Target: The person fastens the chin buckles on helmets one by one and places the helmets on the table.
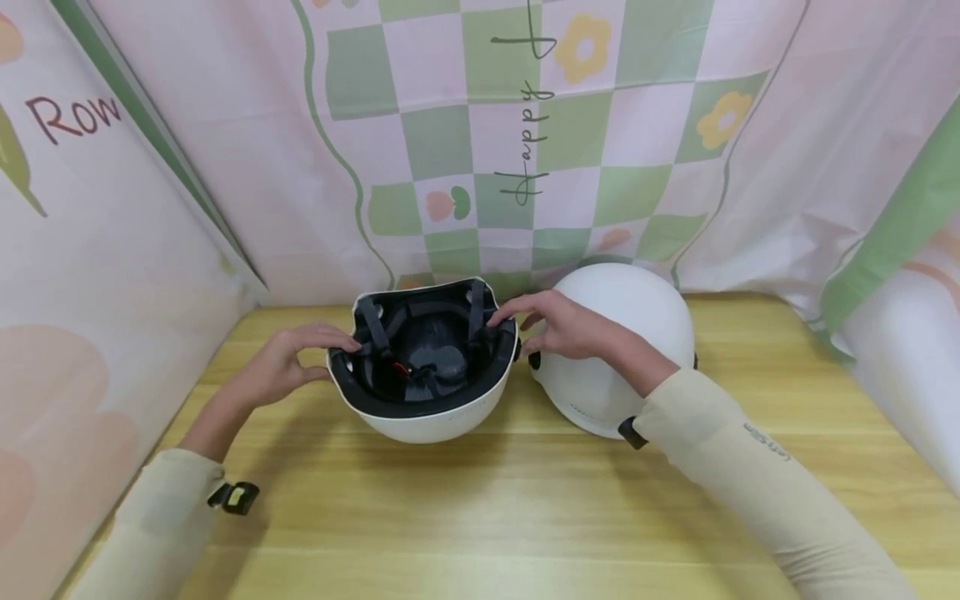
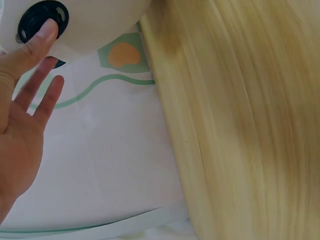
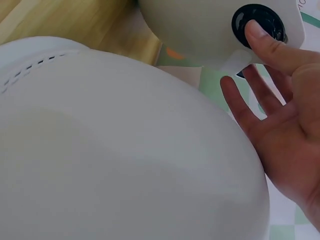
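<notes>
A white helmet (image 1: 435,425) lies upside down on the table, its black padded inside and straps facing up. On its left rim, my left hand (image 1: 288,362) pinches the edge, with the thumb on a round black side knob (image 2: 31,26) in the left wrist view. My right hand (image 1: 573,325) grips the opposite rim, its thumb pressing the matching black knob (image 3: 241,31) in the right wrist view. Close to the right hand, a second white helmet (image 1: 622,308) sits dome up, partly hidden behind that wrist.
The wooden table (image 1: 465,517) reaches to a patterned curtain (image 1: 502,142) right behind both helmets. Another curtain (image 1: 90,275) hangs along the left side, and white cloth (image 1: 885,250) drapes on the right.
</notes>
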The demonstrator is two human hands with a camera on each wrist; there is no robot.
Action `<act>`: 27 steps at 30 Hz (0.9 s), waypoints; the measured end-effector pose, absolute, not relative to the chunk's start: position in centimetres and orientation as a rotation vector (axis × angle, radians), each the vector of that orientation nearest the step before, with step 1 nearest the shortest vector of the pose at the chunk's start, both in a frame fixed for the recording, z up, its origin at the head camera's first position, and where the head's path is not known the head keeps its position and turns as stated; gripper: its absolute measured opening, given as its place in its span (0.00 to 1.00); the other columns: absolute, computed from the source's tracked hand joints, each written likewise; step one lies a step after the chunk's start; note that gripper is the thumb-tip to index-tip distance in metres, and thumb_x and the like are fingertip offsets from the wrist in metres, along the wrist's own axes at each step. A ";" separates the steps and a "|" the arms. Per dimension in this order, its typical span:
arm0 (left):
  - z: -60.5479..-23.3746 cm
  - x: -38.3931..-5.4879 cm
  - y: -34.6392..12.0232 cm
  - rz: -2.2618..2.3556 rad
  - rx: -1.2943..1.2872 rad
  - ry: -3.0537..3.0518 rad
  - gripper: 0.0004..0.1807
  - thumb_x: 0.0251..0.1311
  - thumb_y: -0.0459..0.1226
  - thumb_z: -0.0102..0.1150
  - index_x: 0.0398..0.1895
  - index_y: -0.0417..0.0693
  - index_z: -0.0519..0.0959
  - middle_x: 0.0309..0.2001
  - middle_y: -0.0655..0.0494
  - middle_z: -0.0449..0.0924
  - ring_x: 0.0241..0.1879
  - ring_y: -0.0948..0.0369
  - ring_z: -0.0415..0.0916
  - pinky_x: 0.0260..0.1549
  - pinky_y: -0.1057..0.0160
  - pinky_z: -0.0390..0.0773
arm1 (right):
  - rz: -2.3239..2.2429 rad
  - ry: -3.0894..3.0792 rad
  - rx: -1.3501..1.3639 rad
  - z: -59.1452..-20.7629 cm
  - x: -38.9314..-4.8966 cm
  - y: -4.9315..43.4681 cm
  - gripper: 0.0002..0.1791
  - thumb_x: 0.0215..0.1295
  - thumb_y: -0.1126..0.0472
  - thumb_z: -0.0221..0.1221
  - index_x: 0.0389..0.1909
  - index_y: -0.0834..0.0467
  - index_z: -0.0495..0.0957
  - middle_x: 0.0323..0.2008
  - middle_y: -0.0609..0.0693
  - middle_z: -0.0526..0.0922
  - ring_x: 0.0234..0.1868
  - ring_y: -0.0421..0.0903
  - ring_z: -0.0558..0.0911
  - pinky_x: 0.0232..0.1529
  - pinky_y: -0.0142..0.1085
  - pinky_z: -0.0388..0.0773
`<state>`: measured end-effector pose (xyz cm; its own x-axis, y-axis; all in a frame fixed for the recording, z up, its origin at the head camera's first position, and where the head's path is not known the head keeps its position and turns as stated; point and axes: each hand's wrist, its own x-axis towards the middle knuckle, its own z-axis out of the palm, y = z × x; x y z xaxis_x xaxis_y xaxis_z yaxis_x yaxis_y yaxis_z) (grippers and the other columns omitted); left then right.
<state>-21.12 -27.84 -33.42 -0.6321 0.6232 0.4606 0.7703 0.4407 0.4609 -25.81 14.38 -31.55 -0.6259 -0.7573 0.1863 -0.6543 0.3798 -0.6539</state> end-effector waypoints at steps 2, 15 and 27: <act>-33.4 -21.2 -27.9 -1.033 -1.214 -2.484 0.25 0.43 0.19 0.77 0.48 0.40 0.87 0.50 0.44 0.87 0.55 0.68 0.79 0.57 0.76 0.72 | -1.125 2.440 -1.259 -31.6 -25.8 14.4 0.28 0.55 0.84 0.63 0.58 0.64 0.80 0.60 0.61 0.80 0.54 0.57 0.82 0.57 0.52 0.81; -33.6 -21.5 -28.3 -1.425 -1.168 -2.518 0.24 0.50 0.15 0.69 0.54 0.30 0.81 0.54 0.58 0.86 0.59 0.71 0.76 0.58 0.72 0.73 | -1.259 2.381 -1.163 -31.4 -25.9 14.5 0.27 0.54 0.86 0.62 0.55 0.67 0.82 0.56 0.62 0.83 0.49 0.57 0.85 0.57 0.53 0.81; -33.7 -21.5 -28.7 -1.565 -1.175 -2.512 0.23 0.54 0.16 0.67 0.55 0.29 0.80 0.56 0.57 0.85 0.59 0.65 0.77 0.58 0.69 0.74 | -1.433 2.222 -1.122 -31.5 -25.7 14.7 0.25 0.55 0.86 0.60 0.55 0.71 0.78 0.56 0.66 0.81 0.43 0.54 0.85 0.49 0.44 0.85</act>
